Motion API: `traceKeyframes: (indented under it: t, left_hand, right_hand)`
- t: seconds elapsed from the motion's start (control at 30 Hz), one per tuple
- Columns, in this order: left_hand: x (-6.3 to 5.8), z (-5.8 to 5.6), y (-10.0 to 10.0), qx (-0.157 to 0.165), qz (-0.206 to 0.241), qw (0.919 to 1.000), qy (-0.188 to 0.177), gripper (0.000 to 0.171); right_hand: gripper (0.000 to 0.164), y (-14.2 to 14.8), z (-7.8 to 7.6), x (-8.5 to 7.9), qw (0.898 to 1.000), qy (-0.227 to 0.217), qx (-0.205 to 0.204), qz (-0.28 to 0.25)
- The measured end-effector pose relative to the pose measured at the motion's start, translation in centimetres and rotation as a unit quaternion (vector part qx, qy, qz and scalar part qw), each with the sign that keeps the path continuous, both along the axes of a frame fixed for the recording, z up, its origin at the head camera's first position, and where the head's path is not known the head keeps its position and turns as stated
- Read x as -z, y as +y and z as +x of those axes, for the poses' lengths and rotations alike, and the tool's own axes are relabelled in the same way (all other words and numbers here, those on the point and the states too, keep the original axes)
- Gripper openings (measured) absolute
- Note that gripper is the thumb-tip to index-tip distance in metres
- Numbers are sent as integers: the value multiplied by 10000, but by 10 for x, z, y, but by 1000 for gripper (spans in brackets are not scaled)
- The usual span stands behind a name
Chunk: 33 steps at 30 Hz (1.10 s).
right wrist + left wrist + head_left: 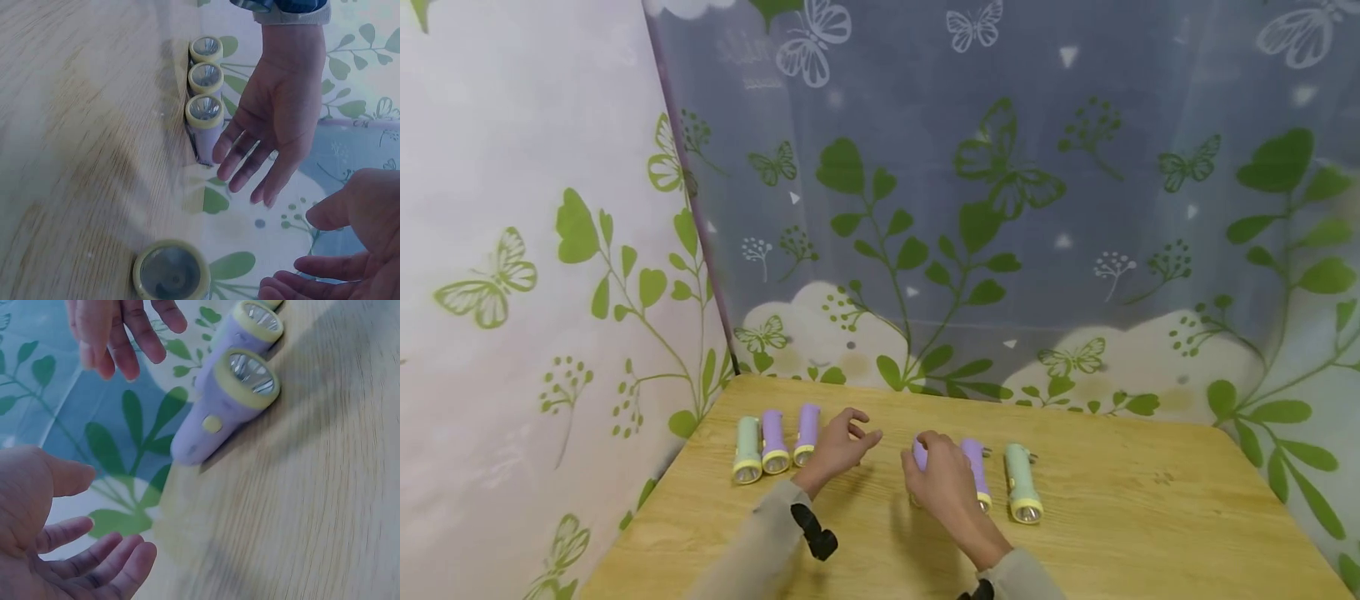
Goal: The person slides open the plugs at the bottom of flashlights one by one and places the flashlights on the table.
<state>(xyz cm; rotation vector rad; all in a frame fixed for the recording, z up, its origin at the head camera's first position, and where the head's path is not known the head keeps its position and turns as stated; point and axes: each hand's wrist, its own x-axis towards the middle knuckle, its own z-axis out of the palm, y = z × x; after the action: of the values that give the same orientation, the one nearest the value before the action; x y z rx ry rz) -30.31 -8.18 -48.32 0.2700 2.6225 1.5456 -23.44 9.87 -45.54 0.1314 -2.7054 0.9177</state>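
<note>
Left grip (pixel 841 443) and right grip (pixel 943 477) are both released, fingers loosely bent and nothing held, as I read it on my feeds. The head view puts the right one in front of a purple flashlight (pixel 225 406), but the left wrist view shows me its fingers apart from the barrel. That flashlight lies on the desk (pixel 1150 517), lens end toward the person, at the inner end of the right-hand group; a second purple flashlight (pixel 976 462) and a green flashlight (pixel 1022 479) lie beyond it. Near my left side is the other trio, from inside out: a third purple flashlight (pixel 807 433), a fourth purple flashlight (pixel 773 442) and another green flashlight (pixel 747 446).

I judge the step in hand to be placing or picking up the inner right flashlight; which, I can't tell. If it is to move, I'd want the right grip curled round its barrel without nudging the neighbour; if it is placed, lifting clear would do.

For writing, I make out no brand or label on any flashlight. Faint pale lettering (pixel 752 50) high on the backdrop (pixel 1075 275) is too washed out for me to read.
</note>
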Motion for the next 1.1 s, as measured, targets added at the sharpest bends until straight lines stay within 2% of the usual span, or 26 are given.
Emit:
traceKeyframes:
  t: [0.27,0.47,0.73,0.9,1.1]
  left_hand:
    - [-12,13,-36,-322,11,9994,149,36]
    - [-21,24,-59,-596,23,9979,250,30]
    - [-18,37,-88,-701,163,9973,164,31]
    - [-13,42,-107,-785,49,9968,161,29]
    - [-6,47,-125,-1000,-40,9950,-15,33]
  right_hand:
    - [38,-20,0,-3,9984,242,-463,-234]
    - [36,-34,-5,-3,9970,238,-671,-314]
    - [35,-57,-13,1,9935,305,-1096,-86]
    - [35,-74,-18,10,9906,301,-1322,167]
    - [38,-92,-27,24,9883,235,-1453,400]
